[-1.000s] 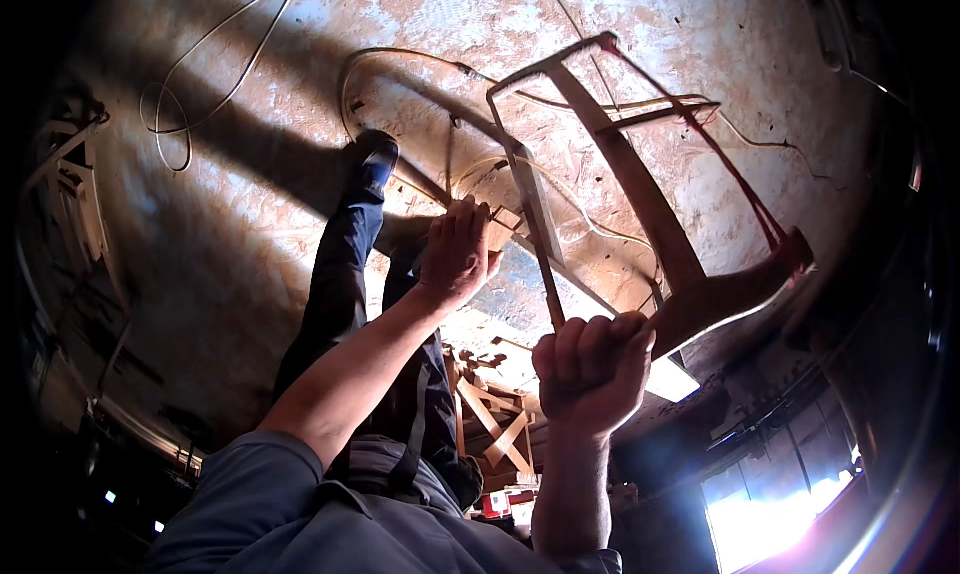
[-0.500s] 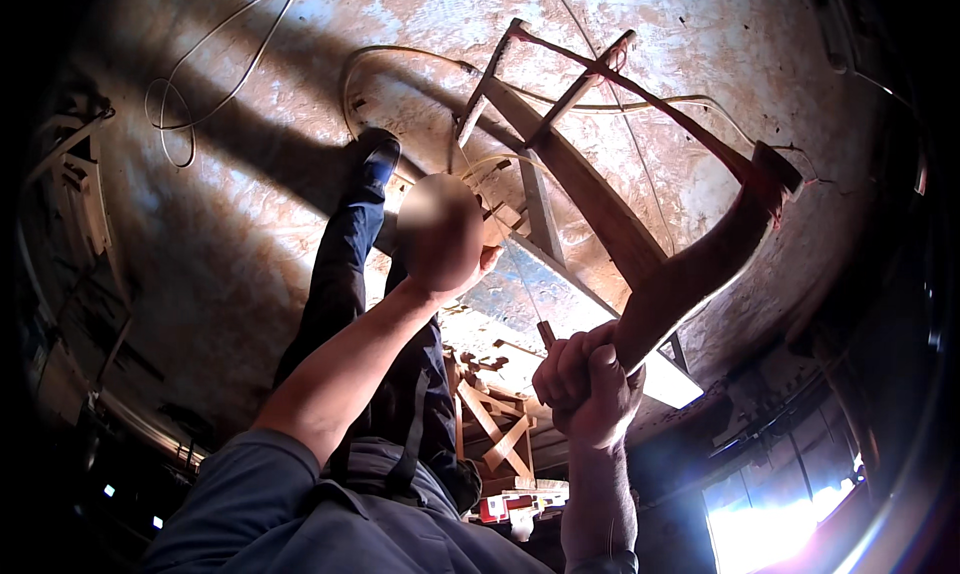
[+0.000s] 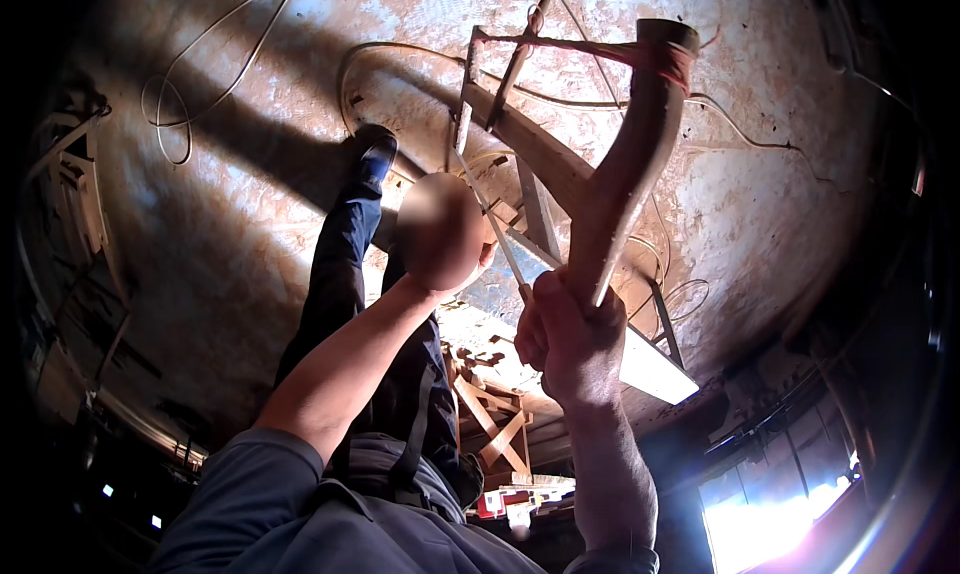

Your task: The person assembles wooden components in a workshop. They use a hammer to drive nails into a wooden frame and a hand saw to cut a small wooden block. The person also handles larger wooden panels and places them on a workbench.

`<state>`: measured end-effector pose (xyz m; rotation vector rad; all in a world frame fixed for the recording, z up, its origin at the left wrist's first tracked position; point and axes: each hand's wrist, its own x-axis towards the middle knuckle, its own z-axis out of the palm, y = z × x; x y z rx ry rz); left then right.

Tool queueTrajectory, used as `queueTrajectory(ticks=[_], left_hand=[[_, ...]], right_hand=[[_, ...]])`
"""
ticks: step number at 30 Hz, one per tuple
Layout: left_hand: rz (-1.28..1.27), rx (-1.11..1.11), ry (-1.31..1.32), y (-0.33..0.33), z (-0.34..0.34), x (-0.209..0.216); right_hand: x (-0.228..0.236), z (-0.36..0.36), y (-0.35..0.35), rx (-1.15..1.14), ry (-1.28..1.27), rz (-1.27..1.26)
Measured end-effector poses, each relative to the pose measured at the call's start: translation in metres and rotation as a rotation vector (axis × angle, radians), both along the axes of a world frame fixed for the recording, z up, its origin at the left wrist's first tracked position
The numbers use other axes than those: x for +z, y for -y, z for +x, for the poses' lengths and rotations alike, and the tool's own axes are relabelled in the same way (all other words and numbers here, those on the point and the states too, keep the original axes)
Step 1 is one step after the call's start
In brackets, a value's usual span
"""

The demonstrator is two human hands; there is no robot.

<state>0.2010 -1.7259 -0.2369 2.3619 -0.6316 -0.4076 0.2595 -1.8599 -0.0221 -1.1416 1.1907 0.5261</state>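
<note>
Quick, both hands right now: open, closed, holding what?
Left hand: blurred; can't tell whether it's open or closed, or holding anything.
Right hand: closed around the near end of the wooden frame saw.

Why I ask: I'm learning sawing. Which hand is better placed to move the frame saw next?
Probably the right hand: it grips the frame saw by its curved wooden arm. The left hand, blurred, appears beside the blade.

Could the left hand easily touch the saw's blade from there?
Probably yes: the left hand is right beside the thin blade, and nothing visible stands between them, though blur hides much of the hand. The right hand grips the saw at its near end, out of the way.
</note>
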Motion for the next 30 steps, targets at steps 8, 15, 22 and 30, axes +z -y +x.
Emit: queueTrajectory(ticks=[8,15,22,30], left_hand=[[0.070,0.011,0.071,-0.002,0.003,-0.006],[0.148,-0.003,-0.116,-0.004,-0.016,-0.024],[0.035,0.027,0.005,-0.001,-0.010,-0.014],[0.028,-0.166,0.156,0.016,0.010,0.018]], right_hand=[[-0.004,0.003,-0.012,0.162,0.084,-0.115],[-0.003,0.006,-0.010,0.032,0.064,-0.103],[0.029,-0.052,0.013,-0.333,0.623,-0.016],[0.031,-0.112,0.016,-0.443,0.698,-0.107]])
